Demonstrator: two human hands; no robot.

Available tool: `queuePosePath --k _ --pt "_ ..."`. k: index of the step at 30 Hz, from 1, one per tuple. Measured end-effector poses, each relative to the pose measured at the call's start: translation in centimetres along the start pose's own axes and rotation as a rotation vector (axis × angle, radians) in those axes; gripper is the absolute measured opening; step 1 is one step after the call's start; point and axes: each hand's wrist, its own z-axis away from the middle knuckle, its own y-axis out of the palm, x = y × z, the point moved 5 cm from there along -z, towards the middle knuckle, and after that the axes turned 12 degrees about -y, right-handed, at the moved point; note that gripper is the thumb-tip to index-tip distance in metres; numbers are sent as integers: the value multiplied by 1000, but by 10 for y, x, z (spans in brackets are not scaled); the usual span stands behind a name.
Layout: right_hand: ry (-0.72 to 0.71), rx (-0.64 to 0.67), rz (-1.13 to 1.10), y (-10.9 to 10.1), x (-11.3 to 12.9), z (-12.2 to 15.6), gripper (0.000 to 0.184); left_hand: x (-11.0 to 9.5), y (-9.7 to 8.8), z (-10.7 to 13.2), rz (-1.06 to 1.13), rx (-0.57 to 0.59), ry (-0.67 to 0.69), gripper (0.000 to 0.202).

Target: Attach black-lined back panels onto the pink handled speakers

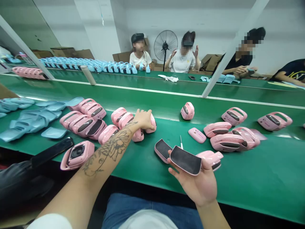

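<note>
My left hand (143,119), with a tattooed forearm, lies over a cluster of pink plastic speaker housings, fingers curled on one (151,124). My right hand (193,181) holds a pink-rimmed black panel (186,160) on its fingers and palm. A matching panel (162,150) lies just left of it on the green belt. Beyond it stands a small white-handled screwdriver (181,143). A pink housing (211,159) sits to the right of the held panel. Further right lie several more pink housings (234,116). A pink housing with an exposed speaker (77,155) rests at the near left.
Pale blue moulded parts (30,121) lie at the left of the green conveyor belt (252,171). A black bar (52,152) overhangs its near edge. Across a second belt, co-workers sit among rows of blue units (95,66), a standing fan (165,46) and cardboard boxes (209,62).
</note>
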Motion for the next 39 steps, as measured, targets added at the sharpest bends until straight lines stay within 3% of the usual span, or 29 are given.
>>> queuePosePath --k 3,5,7,9,12,13,16,18,20,24,31,39 --pt "-63 -29 -68 6 6 0 71 -10 -19 14 -5 10 12 100" --pt "-180 -76 -86 13 16 0 70 -13 -37 35 108 -35 58 108" --pt "-295 -93 -64 22 25 2 68 -11 -51 64 423 -82 151 113" --pt "-338 -53 -14 33 27 4 69 -5 -51 99 871 -67 234 108" --pt "-291 17 67 46 14 8 68 11 -24 154 1499 -77 169 84" --pt "-255 27 93 48 6 9 68 16 -8 172 1643 -57 52 75" --pt "-114 31 179 48 -23 16 74 25 48 224 1883 230 -402 73" --pt "-34 19 255 45 -39 23 80 30 71 251 1920 335 -512 75" --pt "2 9 352 41 -51 30 84 35 78 267 1870 340 -395 84" --pt "23 67 575 41 -65 42 101 42 79 286 1621 304 -117 123" --pt "22 139 859 47 -81 56 126 45 82 307 1419 236 -116 118" --pt "53 185 1056 48 -85 63 130 44 88 316 1313 216 -94 114"
